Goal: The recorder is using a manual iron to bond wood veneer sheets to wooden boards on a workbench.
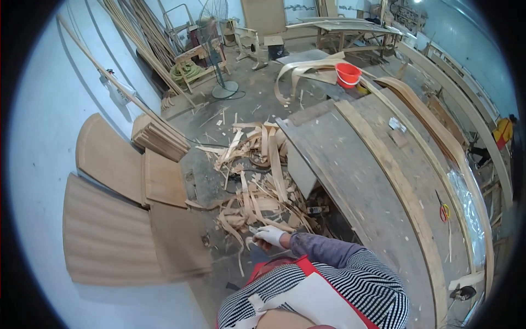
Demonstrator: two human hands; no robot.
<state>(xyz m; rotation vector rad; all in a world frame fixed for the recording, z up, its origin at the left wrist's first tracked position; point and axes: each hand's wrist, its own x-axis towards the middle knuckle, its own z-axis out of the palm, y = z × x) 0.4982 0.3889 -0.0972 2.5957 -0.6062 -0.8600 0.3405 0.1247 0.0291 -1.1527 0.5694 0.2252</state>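
My right hand [269, 236], in a white glove, reaches out low in front of me to the near edge of a heap of pale wood strips and offcuts [257, 186] on the floor. Its fingers are curled around a thin wood strip [253, 230] at the edge of the heap. A grey sleeve covers that forearm, and I wear a striped top and a red apron. A white shape against my chest [256, 305] may be my gloved left hand; I cannot tell what it does.
A long curved wooden workbench [361, 164] runs along my right, with red-handled scissors [442, 210] on it. Rounded wooden panels [109, 219] lean at the left wall. Farther off stand a red bucket [347, 74], a standing fan [222, 66] and leaning slats [137, 33].
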